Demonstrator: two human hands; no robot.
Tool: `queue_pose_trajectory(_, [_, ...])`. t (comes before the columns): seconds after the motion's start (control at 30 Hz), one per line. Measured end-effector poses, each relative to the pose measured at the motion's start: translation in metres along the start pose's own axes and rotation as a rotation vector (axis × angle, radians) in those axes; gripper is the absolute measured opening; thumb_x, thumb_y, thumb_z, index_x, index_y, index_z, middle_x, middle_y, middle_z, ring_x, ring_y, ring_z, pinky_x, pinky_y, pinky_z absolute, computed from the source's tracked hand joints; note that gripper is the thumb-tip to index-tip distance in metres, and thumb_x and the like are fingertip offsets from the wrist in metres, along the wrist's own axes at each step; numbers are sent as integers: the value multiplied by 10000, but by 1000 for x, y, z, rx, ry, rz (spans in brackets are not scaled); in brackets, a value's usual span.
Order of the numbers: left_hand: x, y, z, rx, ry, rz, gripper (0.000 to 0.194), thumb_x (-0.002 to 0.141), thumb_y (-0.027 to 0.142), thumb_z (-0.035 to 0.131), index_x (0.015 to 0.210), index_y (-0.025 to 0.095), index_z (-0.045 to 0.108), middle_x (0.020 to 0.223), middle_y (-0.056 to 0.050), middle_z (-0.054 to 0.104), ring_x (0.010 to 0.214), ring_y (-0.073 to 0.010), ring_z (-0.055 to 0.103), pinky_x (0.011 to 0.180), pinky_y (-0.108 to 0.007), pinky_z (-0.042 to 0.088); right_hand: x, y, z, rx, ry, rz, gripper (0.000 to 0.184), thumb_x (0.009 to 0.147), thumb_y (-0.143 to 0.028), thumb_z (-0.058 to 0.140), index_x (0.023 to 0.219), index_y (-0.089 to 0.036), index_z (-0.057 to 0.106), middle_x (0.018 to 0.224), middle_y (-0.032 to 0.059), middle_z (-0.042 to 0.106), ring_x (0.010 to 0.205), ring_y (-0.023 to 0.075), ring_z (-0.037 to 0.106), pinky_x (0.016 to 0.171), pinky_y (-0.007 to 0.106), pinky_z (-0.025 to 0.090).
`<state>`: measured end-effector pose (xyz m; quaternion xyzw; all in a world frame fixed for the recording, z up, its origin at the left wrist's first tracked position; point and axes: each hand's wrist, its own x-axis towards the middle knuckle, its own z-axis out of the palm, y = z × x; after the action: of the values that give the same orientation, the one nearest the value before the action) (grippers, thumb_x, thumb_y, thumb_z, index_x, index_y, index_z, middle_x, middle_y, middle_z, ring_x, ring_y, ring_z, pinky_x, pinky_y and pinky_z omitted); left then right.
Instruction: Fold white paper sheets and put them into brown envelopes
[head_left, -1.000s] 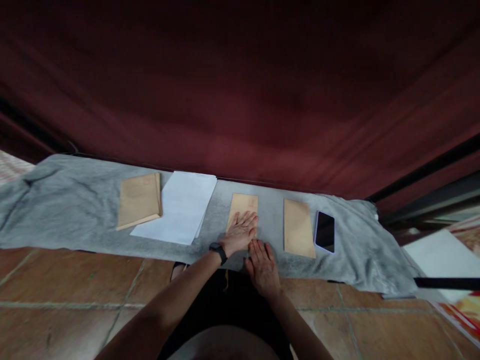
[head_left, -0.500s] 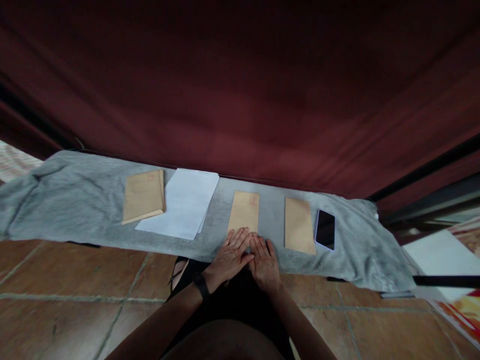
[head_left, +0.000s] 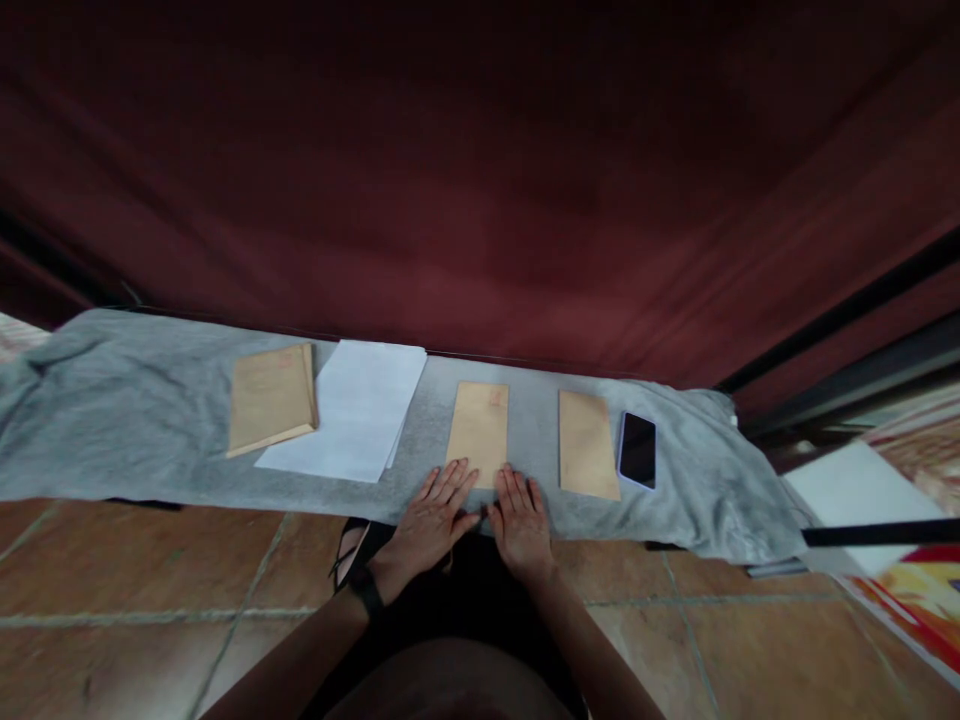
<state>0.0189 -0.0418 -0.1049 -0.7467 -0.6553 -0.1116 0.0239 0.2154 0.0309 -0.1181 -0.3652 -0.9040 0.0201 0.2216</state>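
A brown paper envelope (head_left: 480, 425) with a small red print near its far right corner lies flat on the grey cloth, straight in front of me. My left hand (head_left: 435, 515), with a dark watch on the wrist, rests flat with its fingertips at the envelope's near left corner. My right hand (head_left: 520, 515) lies palm down, fingers stretched, by the near right corner. Neither hand grips anything. A second brown envelope (head_left: 587, 445) lies apart to the right. On the left, a stack of brown envelopes (head_left: 271, 400) overlaps the edge of some white paper sheets (head_left: 356, 410).
A phone (head_left: 637, 450) in a pale purple case lies right of the second envelope. The grey cloth (head_left: 150, 420) covers a long narrow surface against a dark red curtain-like backdrop (head_left: 480, 220). Tiled floor (head_left: 150, 570) shows below. A white sheet (head_left: 862, 500) is at far right.
My left hand has slid back from the middle of the envelope to its near edge and then left, away from my right hand. My right hand stays nearly in place. The view shifts slightly.
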Motion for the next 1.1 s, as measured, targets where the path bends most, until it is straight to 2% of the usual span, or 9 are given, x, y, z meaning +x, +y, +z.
queue_pose_trajectory(0.13, [1, 0, -1, 13, 7, 23, 568, 1027, 472, 414, 1563, 307, 329, 1637, -75, 320, 1499, -245, 313, 1229, -462, 199, 3, -11, -1, 42, -14, -1, 520, 1038, -281, 396, 1530, -112, 390, 1540, 123, 468, 1445, 242, 415, 1203, 460, 311])
queue_pose_trajectory(0.3, [1, -2, -4, 32, 19, 47, 540, 1045, 421, 367, 1560, 264, 345, 1627, -94, 338, 1492, -238, 326, 1232, -451, 199, 3, -18, -1, 89, -56, -29, 487, 1037, -288, 406, 1499, -137, 450, 1526, 98, 492, 1422, 226, 449, 1207, 439, 318])
queue_pose_trajectory(0.43, [-1, -3, -3, 41, 16, 29, 548, 1042, 423, 371, 1559, 244, 347, 1625, -103, 338, 1496, -235, 321, 1235, -453, 193, -1, -9, -5, 90, -46, -18, 490, 1033, -296, 422, 1494, -134, 458, 1518, 105, 500, 1414, 235, 459, 1201, 445, 323])
queue_pose_trajectory(0.7, [-13, -4, -6, 15, 24, -90, 552, 1019, 413, 439, 1538, 230, 392, 1612, -112, 361, 1490, -253, 333, 1230, -454, 239, -11, 10, -8, 70, -34, -13, 478, 1043, -269, 390, 1502, -150, 451, 1506, 109, 513, 1394, 240, 483, 1200, 465, 299])
queue_pose_trajectory(0.93, [-16, -3, -14, 43, 24, -227, 487, 998, 323, 455, 1469, 206, 496, 1559, -133, 445, 1450, -286, 405, 1190, -494, 312, -12, 8, -7, 50, -31, -5, 462, 1048, -289, 398, 1478, -146, 486, 1506, 106, 516, 1394, 248, 480, 1200, 456, 286])
queue_pose_trajectory(1.1, [-7, 11, -12, -74, 79, -322, 439, 987, 244, 425, 1386, 130, 567, 1458, -165, 559, 1387, -290, 486, 1147, -462, 385, -9, 2, -8, 36, -25, 37, 455, 1046, -290, 389, 1450, -125, 516, 1493, 109, 532, 1389, 261, 482, 1211, 474, 260])
